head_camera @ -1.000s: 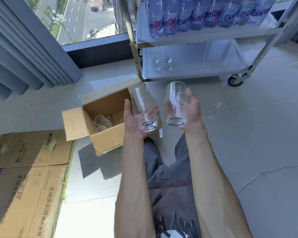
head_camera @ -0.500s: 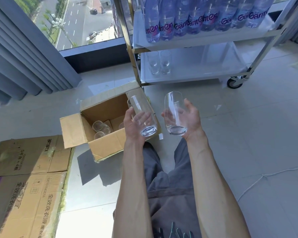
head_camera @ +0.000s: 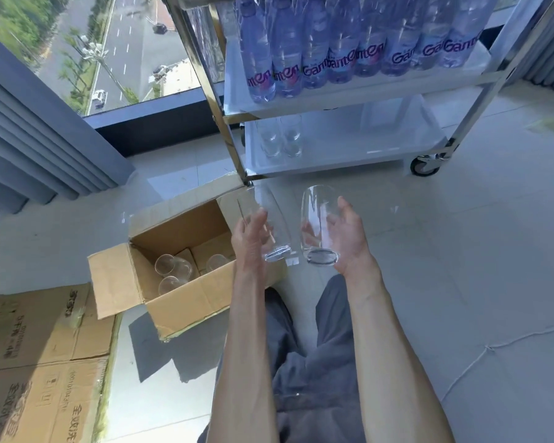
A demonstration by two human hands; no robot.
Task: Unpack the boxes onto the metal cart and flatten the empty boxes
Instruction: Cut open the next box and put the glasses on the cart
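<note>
The left hand (head_camera: 248, 238) grips one clear glass (head_camera: 271, 225) and the right hand (head_camera: 349, 239) grips another glass (head_camera: 317, 228), both upright, side by side. The open cardboard box (head_camera: 173, 276) (more glasses inside) sits at eight o'clock of them; the metal cart (head_camera: 343, 155) stands at twelve, two glasses on its lower shelf.

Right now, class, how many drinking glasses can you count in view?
At least 7: one in the left hand, one in the right hand, two on the cart's lower shelf, three visible in the open box; others may be hidden.
</note>
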